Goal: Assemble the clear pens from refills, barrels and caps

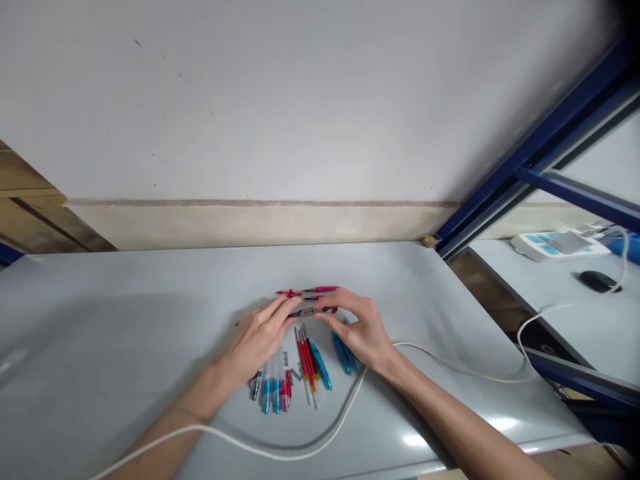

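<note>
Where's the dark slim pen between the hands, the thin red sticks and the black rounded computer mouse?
Dark slim pen (307, 312): head view, its exposed middle.
Thin red sticks (303, 360): head view, one stick's red middle.
Black rounded computer mouse (598, 281): head view, its top shell.

pen (306, 312): grey | refills (302, 353): red, black | cable (280, 458): white | table (125, 320): grey

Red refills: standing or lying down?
Lying down: the red refills rest lengthwise along the gray table, side by side, next to a blue pen part.
</note>
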The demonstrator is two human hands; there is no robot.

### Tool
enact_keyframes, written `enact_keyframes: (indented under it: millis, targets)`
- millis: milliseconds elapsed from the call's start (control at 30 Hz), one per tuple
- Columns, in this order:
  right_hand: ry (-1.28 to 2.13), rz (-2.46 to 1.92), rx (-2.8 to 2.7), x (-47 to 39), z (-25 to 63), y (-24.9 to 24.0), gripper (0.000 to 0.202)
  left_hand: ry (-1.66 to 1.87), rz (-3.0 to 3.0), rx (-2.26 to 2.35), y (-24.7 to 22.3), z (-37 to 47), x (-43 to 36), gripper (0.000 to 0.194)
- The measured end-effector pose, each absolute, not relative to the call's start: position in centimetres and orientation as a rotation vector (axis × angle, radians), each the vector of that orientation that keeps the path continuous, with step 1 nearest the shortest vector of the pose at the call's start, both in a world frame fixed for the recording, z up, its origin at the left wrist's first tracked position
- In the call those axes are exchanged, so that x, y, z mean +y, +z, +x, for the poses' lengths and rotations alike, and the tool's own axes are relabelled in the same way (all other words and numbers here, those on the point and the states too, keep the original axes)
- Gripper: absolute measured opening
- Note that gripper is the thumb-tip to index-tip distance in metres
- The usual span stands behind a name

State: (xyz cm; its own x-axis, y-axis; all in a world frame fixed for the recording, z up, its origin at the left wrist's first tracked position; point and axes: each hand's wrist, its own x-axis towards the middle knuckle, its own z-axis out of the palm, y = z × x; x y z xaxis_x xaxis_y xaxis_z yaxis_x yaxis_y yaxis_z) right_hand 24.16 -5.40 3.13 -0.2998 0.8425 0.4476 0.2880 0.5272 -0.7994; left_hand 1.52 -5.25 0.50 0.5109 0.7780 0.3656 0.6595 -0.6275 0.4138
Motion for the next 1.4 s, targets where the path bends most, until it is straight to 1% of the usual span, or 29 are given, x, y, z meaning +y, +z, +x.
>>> enact_keyframes:
  millis: [200,400,467,500,600,633,667,900,1000,1067,1100,1200,1267,1333,1400]
  targets:
    - [0.666,-0.858,-2.013,-5.9,23.5,2.6,0.011,0.794,2.564,1.085,1.0,2.1,-5.8,0.046]
    - [0.672,-0.877,-1.922,-5.9,23.7,2.7,0.014,0.788,2.591,1.020,1.3,1.6,-5.9,0.070]
    - [0.678,-0.887,-1.873,-5.8,23.9,2.8,0.014,0.818,2.608,1.064,1.7,1.2,-5.7,0.066]
    - [0.691,-0.898,-1.844,-5.7,23.9,2.8,0.014,0.856,2.622,1.089,1.9,1.1,-5.6,0.058]
    - [0.746,-0.931,-1.774,-5.5,24.0,2.9,0.012,0.977,2.723,1.155,2.5,0.7,-5.2,0.027]
    - [0.758,-0.939,-1.767,-5.4,24.1,2.9,0.012,0.992,2.757,1.173,2.6,0.7,-5.1,0.019]
    - [0.766,-0.943,-1.767,-5.4,24.1,2.8,0.013,0.993,2.779,1.184,2.6,0.7,-5.0,0.014]
    - [0.786,-1.072,-1.779,-5.8,23.9,2.9,0.017,1.037,2.724,1.101,2.5,1.0,-5.1,0.015]
    - [0.806,-1.186,-1.838,-5.8,23.9,2.7,0.041,1.023,2.770,1.088,2.5,1.1,-5.2,0.015]
    - [0.816,-1.236,-1.858,-5.7,23.9,2.6,0.048,1.018,2.769,1.119,2.3,1.2,-5.3,0.014]
    - [0.814,-1.237,-1.857,-5.6,23.9,2.5,0.045,1.022,2.745,1.147,2.2,1.3,-5.3,0.015]
    - [0.796,-1.149,-1.836,-5.4,23.8,2.2,0.024,1.022,2.600,1.217,1.8,1.4,-5.4,0.019]
    - [0.788,-1.099,-1.803,-5.3,23.8,2.2,0.016,1.004,2.519,1.203,1.6,1.5,-5.3,0.019]
    - [0.787,-1.112,-1.792,-5.2,23.8,2.3,0.015,1.015,2.513,1.167,1.4,1.4,-5.2,0.018]
    - [0.798,-1.155,-1.833,-5.2,23.9,2.4,0.020,1.068,2.563,1.147,1.4,1.3,-5.1,0.017]
